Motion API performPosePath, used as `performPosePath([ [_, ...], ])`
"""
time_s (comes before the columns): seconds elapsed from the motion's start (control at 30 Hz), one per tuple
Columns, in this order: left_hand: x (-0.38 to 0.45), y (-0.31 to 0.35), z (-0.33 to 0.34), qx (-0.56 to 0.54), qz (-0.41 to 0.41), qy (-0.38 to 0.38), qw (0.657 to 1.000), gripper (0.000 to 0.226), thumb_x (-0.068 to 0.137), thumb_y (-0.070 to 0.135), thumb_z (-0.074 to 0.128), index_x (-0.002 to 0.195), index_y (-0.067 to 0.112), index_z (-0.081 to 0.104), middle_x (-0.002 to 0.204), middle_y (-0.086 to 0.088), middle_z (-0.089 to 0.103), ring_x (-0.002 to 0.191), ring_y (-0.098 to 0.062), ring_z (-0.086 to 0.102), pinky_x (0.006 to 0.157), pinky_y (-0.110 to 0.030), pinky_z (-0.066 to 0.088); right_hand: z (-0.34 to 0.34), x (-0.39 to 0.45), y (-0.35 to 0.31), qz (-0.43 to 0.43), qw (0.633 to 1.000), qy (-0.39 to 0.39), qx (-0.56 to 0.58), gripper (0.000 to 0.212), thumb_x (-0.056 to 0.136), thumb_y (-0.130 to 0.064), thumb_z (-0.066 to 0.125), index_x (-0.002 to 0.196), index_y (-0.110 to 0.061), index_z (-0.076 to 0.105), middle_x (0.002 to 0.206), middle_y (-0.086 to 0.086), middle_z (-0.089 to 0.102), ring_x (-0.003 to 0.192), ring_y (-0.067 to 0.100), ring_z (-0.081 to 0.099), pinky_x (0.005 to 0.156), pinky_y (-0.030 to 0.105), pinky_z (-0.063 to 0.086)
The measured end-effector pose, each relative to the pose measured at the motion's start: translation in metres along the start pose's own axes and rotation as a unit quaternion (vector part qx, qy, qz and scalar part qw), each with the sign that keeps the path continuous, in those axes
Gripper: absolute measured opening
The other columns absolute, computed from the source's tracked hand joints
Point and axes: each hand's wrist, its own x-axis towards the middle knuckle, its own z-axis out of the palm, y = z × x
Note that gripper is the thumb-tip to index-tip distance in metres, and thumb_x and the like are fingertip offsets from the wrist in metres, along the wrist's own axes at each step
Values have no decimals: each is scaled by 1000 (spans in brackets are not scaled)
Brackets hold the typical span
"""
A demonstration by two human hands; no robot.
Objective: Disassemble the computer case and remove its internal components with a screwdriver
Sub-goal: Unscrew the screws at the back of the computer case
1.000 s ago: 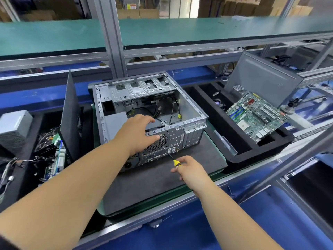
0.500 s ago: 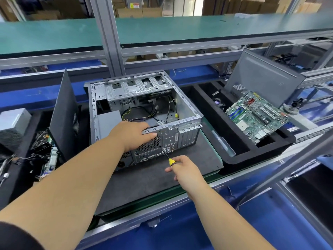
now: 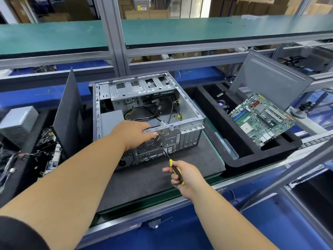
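1. Since the frame a second before, the left hand (image 3: 134, 135) had slid from inside the open top toward the near rim of the computer case (image 3: 147, 112), and the screwdriver (image 3: 171, 164) tip had stayed at the rear panel.
2. Left hand gripped the top edge of the rear panel, fingers curled over the rim above the round fan grille (image 3: 150, 144).
3. Right hand (image 3: 185, 177), lower centre of frame, was wrapped around the yellow-and-black screwdriver handle; the shaft ran up-left, tip touching the panel just right of the grille.
4. Case lay on its side, open face up, at frame centre on a dark mat (image 3: 144, 179) on the surface; loose cables were visible inside.
5. Right of frame: a green motherboard (image 3: 261, 118) leaned in a black foam tray (image 3: 252, 157), with a grey side panel (image 3: 270, 78) standing behind it.
6. Left of frame: a black side panel (image 3: 68, 112) stood upright just beside the case; a grey power supply (image 3: 17, 123) sat at the far left.
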Motion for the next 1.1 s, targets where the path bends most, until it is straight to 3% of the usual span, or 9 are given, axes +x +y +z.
performPosePath([
  [0.17,2,-2,1,-14,6,0,1000,46,87,74,37,109,39,58,96,8,66,91,-20,57,73,-31,45,-4,6,2,70,995,-34,62,40,103,-32,44,98,1,65,73,13,70,42,8,40,40,18,32],
  [0.43,4,-4,1,-13,19,-1,1000,41,88,73,36,103,41,55,87,10,63,89,-20,58,68,-30,41,2,7,4,47,999,16,-3,19,97,-25,62,92,-7,66,64,2,62,49,9,48,45,19,42],
  [0.57,3,-3,1,-14,22,-5,1000,36,87,74,35,87,41,48,75,15,55,84,-20,56,66,-30,42,11,5,3,15,996,52,-74,16,95,-26,64,93,-10,63,72,3,59,49,8,47,45,19,40],
  [0.67,4,-4,1,-7,25,-3,1000,46,87,75,34,107,40,55,88,10,61,92,-23,58,70,-31,43,13,3,1,11,994,68,-84,29,98,-34,58,90,-7,66,72,5,61,50,10,45,46,20,38],
  [0.77,5,-4,2,3,27,1,1000,55,88,75,33,121,36,55,104,4,67,102,-26,59,74,-32,44,10,0,1,33,996,37,-67,42,102,-35,49,87,-2,70,71,7,66,49,9,47,47,20,40],
  [1.1,5,-3,0,10,42,-1,999,51,91,72,32,118,35,54,104,1,67,99,-26,59,72,-32,37,8,3,5,9,989,64,-134,33,98,-37,58,87,-9,72,68,0,68,45,8,53,45,22,44],
])
